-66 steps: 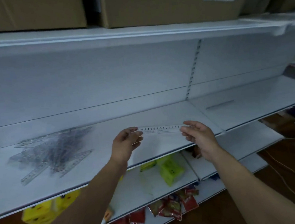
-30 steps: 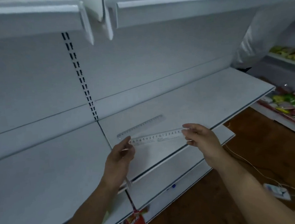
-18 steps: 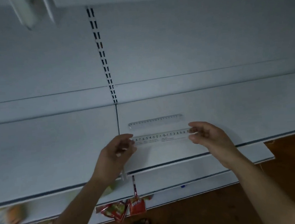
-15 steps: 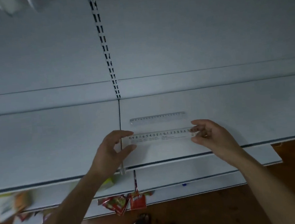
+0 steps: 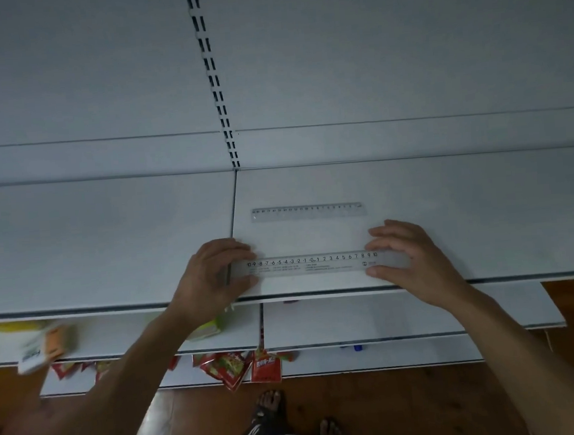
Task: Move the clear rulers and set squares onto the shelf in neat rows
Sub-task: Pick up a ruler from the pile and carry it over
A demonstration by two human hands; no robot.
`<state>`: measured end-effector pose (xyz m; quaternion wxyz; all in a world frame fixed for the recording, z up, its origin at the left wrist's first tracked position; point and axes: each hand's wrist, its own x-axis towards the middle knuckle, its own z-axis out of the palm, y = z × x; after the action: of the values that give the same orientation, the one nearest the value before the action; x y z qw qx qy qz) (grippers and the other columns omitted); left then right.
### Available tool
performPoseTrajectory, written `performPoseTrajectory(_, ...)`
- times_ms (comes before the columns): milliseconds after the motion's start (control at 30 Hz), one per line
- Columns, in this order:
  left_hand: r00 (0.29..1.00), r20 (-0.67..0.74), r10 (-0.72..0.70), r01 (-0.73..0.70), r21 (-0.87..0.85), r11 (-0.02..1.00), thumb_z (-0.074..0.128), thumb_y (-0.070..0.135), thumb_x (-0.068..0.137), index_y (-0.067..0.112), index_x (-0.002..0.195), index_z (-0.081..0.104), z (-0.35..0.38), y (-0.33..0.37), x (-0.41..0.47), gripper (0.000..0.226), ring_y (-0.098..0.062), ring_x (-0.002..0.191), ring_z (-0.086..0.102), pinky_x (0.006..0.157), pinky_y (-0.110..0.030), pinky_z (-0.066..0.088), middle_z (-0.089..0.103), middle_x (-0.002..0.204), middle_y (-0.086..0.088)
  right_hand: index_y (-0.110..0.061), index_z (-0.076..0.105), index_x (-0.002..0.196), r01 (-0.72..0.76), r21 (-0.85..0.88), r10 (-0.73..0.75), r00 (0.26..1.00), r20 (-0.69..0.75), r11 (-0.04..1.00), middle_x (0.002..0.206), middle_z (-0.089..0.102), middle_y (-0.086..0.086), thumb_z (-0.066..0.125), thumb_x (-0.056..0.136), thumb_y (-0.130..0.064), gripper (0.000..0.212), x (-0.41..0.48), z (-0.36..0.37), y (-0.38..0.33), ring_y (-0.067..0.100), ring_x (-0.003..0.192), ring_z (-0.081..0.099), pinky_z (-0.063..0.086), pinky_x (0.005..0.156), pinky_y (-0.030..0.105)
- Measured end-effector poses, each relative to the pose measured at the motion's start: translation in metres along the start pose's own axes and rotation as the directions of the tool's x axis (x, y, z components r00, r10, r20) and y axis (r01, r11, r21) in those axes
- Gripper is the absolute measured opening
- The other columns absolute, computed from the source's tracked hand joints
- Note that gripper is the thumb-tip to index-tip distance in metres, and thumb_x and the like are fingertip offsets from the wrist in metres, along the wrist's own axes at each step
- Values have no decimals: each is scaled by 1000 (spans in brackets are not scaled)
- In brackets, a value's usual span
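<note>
A clear ruler [image 5: 311, 264] with black numbers lies level just above the white shelf [image 5: 450, 211], close to its front edge. My left hand [image 5: 211, 274] pinches its left end between thumb and fingers. My right hand [image 5: 409, 259] pinches its right end the same way. A second clear ruler [image 5: 308, 212] lies flat on the shelf farther back, parallel to the held one. The held ruler's ends show through over my fingers.
A slotted upright [image 5: 215, 82] runs down the white back panel to a seam between two shelf boards. Lower shelves hold yellow-green packs [image 5: 205, 328] and red snack packets [image 5: 235, 367]. A wooden floor and sandalled feet [image 5: 266, 414] lie below.
I walked right from the pile of rulers to this shelf bay. Both hands have lowered the ruler toward the shelf front, now square-on and parallel to the ruler lying there.
</note>
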<state>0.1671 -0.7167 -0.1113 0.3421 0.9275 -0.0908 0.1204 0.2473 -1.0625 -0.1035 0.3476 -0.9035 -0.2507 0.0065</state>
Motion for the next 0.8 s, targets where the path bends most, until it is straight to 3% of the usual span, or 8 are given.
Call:
performPoseTrajectory(67,1000,17,-15,15,1,1000,63,51,74,21,105,72,0,-3,1,44,-6,113,52,98,-32,41,62,117,10,-25,70,105,-5,5,5,1000,4,1000,124,56,-15,81,71,-29,36,0,1,3,5,127,36,25,108,27)
performPoseTrajectory(400,998,29,-55,56,-24,998,63,55,73,29,109,70,2,-10,0,45,5,116,47,102,-17,35,56,120,21,-28,68,108,-55,15,53,993,104,998,131,51,-18,79,74,-30,36,4,-2,5,0,131,32,12,104,2)
performPoseTrajectory(600,997,20,-71,72,-26,997,61,57,71,27,109,70,1,-6,0,49,10,114,44,100,-14,32,52,119,26,-32,67,105,-53,33,50,994,94,998,129,52,-20,80,73,-30,35,3,-2,4,3,132,33,18,110,19)
performPoseTrajectory(700,997,16,-82,82,-26,996,61,58,71,29,106,71,2,-4,-1,47,14,115,42,100,-15,33,52,119,27,-32,67,104,-48,30,45,995,85,998,129,52,-20,80,74,-29,33,2,-1,5,1,131,32,16,107,14)
performPoseTrajectory(800,994,19,-105,106,-22,994,62,59,71,33,104,69,2,-3,-2,43,8,116,45,102,-22,37,54,120,25,-28,70,103,-36,19,35,997,65,999,127,54,-19,79,76,-27,29,3,1,7,2,130,34,13,103,3)
